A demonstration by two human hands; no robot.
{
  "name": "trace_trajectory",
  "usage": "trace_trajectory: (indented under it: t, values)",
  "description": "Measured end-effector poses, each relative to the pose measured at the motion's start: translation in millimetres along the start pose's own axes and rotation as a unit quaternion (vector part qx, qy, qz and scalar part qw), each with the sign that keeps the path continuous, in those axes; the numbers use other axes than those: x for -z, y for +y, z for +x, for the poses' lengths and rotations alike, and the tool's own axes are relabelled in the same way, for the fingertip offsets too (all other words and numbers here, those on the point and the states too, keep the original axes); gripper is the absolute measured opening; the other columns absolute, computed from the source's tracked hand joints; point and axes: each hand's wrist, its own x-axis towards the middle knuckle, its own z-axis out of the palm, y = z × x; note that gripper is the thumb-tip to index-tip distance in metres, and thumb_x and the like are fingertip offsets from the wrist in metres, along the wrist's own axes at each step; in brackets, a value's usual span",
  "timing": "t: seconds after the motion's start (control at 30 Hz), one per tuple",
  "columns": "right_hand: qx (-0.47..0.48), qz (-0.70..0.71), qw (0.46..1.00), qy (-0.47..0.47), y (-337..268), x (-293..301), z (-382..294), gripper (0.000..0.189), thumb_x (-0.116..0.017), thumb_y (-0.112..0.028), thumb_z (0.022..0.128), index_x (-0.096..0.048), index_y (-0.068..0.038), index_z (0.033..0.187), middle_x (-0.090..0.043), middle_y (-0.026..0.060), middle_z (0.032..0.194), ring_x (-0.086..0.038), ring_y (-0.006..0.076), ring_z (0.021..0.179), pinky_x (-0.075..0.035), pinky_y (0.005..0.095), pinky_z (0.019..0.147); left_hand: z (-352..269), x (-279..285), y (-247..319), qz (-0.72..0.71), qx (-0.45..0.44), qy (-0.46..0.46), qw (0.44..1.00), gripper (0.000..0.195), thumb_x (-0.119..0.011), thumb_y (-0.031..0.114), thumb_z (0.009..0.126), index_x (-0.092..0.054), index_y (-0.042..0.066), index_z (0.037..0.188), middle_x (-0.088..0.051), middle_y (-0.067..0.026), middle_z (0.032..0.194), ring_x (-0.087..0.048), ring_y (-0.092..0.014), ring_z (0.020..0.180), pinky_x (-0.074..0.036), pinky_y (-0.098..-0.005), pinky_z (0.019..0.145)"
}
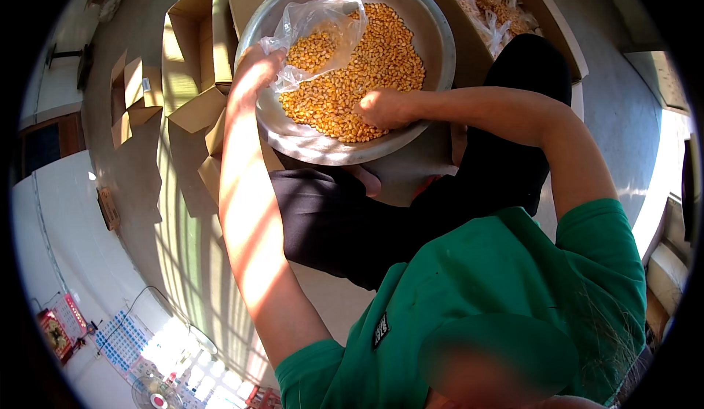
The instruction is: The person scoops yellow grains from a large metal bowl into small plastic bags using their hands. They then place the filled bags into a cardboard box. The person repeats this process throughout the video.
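Observation:
A wide round metal basin (440, 40) holds a heap of yellow-orange corn kernels (379, 51). At the basin's left side my left hand (263, 68) grips the edge of a clear plastic bag (344, 51), which lies open over the heap with kernels in or beneath it. My right hand (385, 108) is at the heap's lower right, its fingertips hidden among the kernels. Whether it holds any kernels cannot be told.
Left of the basin stand open cardboard boxes (190, 51) and a smaller open carton (135, 95). At the upper right, another cardboard box (555, 18) holds filled plastic bags (498, 2). My bent legs are just below the basin. A fan (157, 398) shows at the lower left.

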Motion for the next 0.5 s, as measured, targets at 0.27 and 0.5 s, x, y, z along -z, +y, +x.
trace_trajectory:
  t: [0.27,0.5]
  values:
    - [0.153,-0.182,0.970,-0.056,11.7,1.4,10.7,0.022,-0.051,-0.021,0.084,-0.067,-0.006,0.087,-0.063,0.0137,0.090,-0.063,0.0276,0.088,-0.052,0.0373,0.077,5.9,-1.7,-4.9,0.009,0.003,-0.003,1.000,0.033,-0.059,0.028,0.088,-0.065,-0.003,0.097,-0.065,-0.0127,0.073,-0.062,-0.021,0.069,-0.047,-0.0374,0.068]
    - [0.188,-0.182,0.962,-0.078,17.9,-1.3,13.8,0.025,-0.052,-0.023,0.085,-0.066,-0.003,0.091,-0.063,0.0162,0.096,-0.062,0.0293,0.094,-0.050,0.0389,0.080,3.8,-2.2,-1.5,0.007,0.005,-0.002,1.000,0.035,-0.059,0.027,0.088,-0.064,-0.003,0.106,-0.066,-0.0135,0.081,-0.063,-0.021,0.074,-0.048,-0.0360,0.072]
